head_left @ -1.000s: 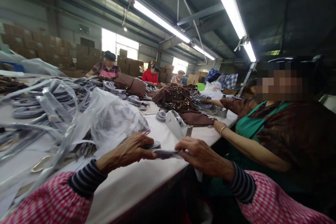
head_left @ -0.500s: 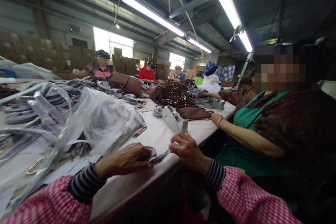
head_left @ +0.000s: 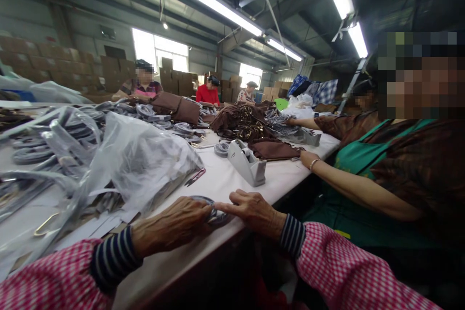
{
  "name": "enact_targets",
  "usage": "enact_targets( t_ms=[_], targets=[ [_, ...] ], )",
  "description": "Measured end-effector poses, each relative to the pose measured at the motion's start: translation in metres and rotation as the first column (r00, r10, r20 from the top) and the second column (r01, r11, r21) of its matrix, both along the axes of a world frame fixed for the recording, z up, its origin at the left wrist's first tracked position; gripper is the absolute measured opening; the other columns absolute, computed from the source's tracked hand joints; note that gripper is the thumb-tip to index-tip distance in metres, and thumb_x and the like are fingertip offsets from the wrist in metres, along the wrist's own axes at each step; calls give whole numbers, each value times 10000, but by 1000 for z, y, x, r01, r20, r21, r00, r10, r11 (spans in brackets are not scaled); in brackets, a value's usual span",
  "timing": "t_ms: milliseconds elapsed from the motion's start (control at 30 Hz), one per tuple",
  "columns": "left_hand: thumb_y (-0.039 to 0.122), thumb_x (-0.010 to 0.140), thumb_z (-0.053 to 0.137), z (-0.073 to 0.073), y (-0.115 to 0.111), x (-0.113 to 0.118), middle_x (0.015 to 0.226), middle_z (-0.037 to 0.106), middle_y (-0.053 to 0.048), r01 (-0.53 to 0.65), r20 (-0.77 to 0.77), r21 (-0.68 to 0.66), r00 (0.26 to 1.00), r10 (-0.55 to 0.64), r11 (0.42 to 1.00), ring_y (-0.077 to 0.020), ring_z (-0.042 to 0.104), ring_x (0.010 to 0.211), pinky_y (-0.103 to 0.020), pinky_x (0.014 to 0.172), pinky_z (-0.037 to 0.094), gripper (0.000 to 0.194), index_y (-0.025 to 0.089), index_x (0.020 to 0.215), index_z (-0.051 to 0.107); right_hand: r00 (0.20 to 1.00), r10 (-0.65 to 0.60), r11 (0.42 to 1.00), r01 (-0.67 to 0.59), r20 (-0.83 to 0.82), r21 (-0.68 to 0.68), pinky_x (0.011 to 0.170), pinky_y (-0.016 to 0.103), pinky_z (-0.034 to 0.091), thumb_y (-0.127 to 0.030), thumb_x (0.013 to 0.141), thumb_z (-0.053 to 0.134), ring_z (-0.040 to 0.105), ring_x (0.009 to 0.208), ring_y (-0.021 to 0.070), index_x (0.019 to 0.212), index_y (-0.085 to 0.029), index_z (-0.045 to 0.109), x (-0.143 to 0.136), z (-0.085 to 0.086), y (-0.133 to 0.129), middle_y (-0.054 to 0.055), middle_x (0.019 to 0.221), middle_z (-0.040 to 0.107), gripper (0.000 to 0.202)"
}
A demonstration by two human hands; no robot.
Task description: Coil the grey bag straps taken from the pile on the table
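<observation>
My left hand (head_left: 172, 223) is closed on a coiled grey strap (head_left: 202, 199) at the table's near edge. From the right, my right hand (head_left: 254, 210) reaches the same coil. Its index finger lies along the strap by my left fingertips, while the other fingers are curled. Part of the coil is hidden under both hands. Just beyond them stands a grey tape dispenser (head_left: 247, 162), apart from my right hand. Small pink-handled thread snips (head_left: 196, 177) rest on the white tabletop (head_left: 218, 181).
A clear plastic bag (head_left: 145, 155) and many coiled grey straps (head_left: 39, 150) cover the left side. Brown bags with metal clasps (head_left: 243, 123) are heaped farther back. At right, a co-worker in a green apron (head_left: 363, 150) touches a brown bag (head_left: 274, 150). Other people sit beyond.
My right hand has moved left from beside the tape dispenser to the coil, and a loose length of strap between my hands has been drawn in. The view has shifted slightly.
</observation>
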State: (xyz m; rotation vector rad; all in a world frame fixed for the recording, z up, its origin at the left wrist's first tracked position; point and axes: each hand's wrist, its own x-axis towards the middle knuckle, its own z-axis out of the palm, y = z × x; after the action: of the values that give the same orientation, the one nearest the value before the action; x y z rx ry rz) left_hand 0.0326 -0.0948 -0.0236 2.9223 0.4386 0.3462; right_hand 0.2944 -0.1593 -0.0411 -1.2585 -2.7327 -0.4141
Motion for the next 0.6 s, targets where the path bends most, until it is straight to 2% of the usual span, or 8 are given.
enact_targets(
  t_ms=[100, 200, 300, 367, 467, 600],
  targets=[
    [251, 1012, 511, -5, -3, -2, 931, 684, -75, -17, -52, 75, 998, 21, 997, -227, 606, 770, -341, 700, 406, 132, 189, 1032, 626, 998, -34, 996, 30, -53, -84, 701, 278, 414, -128, 1020, 512, 534, 912, 196, 1499, -346, 509, 0, -1, 7, 34, 1010, 596, 527],
    [250, 1049, 483, -13, -10, -4, 987, 675, -91, -21, -26, 169, 999, 25, 985, -236, 571, 801, -360, 743, 427, 161, 181, 1089, 622, 996, -47, 990, 36, -80, -138, 710, 266, 406, -127, 1020, 504, 536, 896, 183, 1446, -353, 578, 1, -1, 11, 28, 986, 589, 488],
    [201, 1052, 486, -20, -16, -3, 1095, 658, -86, -74, 33, 164, 997, 70, 984, -240, 556, 905, -374, 822, 439, 172, 207, 1140, 633, 994, -55, 987, 40, -92, -156, 722, 261, 401, -128, 1016, 508, 544, 888, 178, 1421, -338, 604, 0, 3, 10, 28, 978, 592, 466],
    [217, 1016, 579, -18, -16, -3, 1171, 647, -83, -146, 69, 152, 988, 137, 977, -267, 543, 1015, -411, 887, 434, 153, 234, 1140, 667, 996, -49, 986, 36, -75, -164, 720, 263, 398, -121, 1008, 512, 552, 888, 179, 1421, -326, 600, -2, 8, 7, 28, 978, 599, 470],
    [226, 944, 694, -8, -10, -8, 1288, 623, -77, -173, 90, 50, 982, 168, 984, -317, 507, 1192, -477, 999, 419, 132, 257, 1064, 739, 1000, -12, 985, 8, -24, -170, 693, 272, 388, -98, 991, 517, 575, 892, 181, 1410, -301, 596, -7, 19, 2, 28, 989, 618, 472],
    [255, 948, 688, 1, 4, -24, 1503, 517, -81, -22, 145, -216, 988, 55, 976, -314, 432, 1402, -453, 1140, 412, 99, 239, 999, 771, 998, 51, 975, -59, -40, -213, 679, 265, 377, -73, 965, 550, 621, 930, 178, 1412, -287, 588, -20, 35, 9, 26, 1032, 663, 497]
  ],
)
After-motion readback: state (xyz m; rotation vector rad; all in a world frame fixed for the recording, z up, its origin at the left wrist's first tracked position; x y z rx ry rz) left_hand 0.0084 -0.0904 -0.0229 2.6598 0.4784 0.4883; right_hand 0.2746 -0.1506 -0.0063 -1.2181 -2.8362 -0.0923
